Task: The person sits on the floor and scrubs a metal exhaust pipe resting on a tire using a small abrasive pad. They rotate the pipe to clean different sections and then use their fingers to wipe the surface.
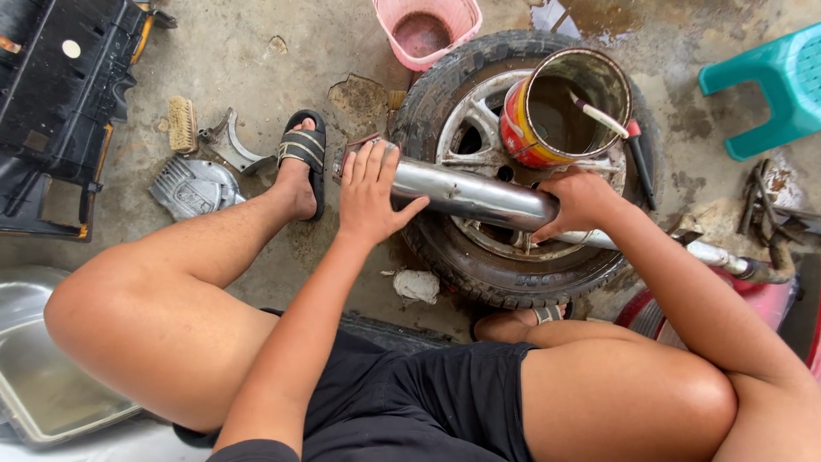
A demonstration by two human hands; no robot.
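Chrome exhaust muffler (466,195) lies across a car wheel (505,257) on the concrete, its thin pipe end running off to the right. Left hand (369,192) wraps its wide end, fingers spread over the top; right hand (580,202) closes around the narrowing neck. It looks stiff, fairly heavy and slick (wet sheen), best held two-handed. A red-and-yellow can (560,107) holds murky liquid and a brush (601,115); the pink basket (428,30) seems empty.

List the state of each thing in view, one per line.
Exhaust pipe: lying across tyre, held.
Left hand: gripping pipe end.
Right hand: gripping pipe middle.
Tin can: open, upright, brush inside.
Pink basket: upright.
Tyre: flat on floor.
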